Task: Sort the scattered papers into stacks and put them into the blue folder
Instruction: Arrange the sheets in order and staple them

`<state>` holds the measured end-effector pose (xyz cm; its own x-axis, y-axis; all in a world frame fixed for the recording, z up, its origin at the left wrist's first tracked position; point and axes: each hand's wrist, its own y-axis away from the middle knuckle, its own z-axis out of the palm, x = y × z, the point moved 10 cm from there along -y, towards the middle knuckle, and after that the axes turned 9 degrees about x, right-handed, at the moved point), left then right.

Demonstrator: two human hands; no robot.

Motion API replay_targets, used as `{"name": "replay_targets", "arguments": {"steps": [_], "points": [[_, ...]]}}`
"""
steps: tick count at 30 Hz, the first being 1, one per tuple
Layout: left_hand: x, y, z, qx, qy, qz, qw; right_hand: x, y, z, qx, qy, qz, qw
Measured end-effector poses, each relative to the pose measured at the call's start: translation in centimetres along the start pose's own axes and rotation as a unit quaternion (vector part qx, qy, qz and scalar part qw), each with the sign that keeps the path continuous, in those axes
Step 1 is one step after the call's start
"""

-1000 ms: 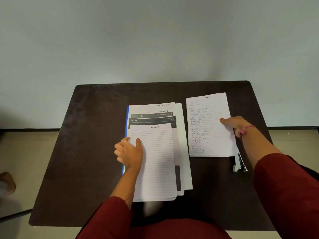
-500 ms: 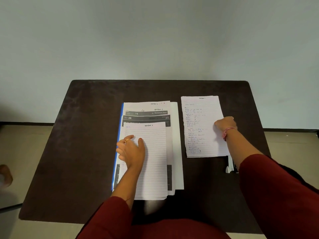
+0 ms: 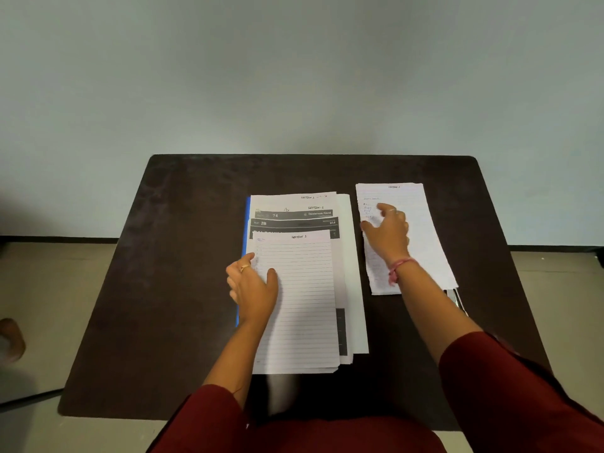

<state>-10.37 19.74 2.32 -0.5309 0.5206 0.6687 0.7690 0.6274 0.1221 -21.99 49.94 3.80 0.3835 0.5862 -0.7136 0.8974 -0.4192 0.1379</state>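
We count two hands: left hand (image 3: 253, 289), right hand (image 3: 387, 232). One surface (image 3: 163, 273), dark. One blue folder (image 3: 243, 256), only its left edge showing. Two paper piles: one stack (image 3: 300, 305) on the folder, one separate handwritten pile (image 3: 421, 230) to its right. In the stack we make out at least four sheets by their offset top edges: one lined sheet on top, two dark-banded printed sheets, one white sheet behind; exact total we cannot tell. Sheets in the right pile: cannot tell. One ring (image 3: 245, 268), one pink wrist thread (image 3: 398, 266). One small object (image 3: 456, 299) under the right pile's corner, kind unclear.
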Motion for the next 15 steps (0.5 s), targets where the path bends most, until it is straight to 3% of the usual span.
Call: {"name": "replay_targets", "arguments": {"steps": [4,7,15], "points": [[0.0,-0.5,-0.6,-0.059,-0.035,0.087,0.994,-3.8,3.8,4.2,-0.078,-0.028,-0.101,0.991],[-0.2,-0.6,-0.1,-0.137,-0.077,0.157,0.975,-4.9,5.3,7.1,-0.123,0.042,-0.155,0.979],[-3.8,-0.4,2.3,-0.333,-0.218,0.284,0.872,-8.0,6.8,12.7,-0.199,0.202,-0.242,0.928]]}}
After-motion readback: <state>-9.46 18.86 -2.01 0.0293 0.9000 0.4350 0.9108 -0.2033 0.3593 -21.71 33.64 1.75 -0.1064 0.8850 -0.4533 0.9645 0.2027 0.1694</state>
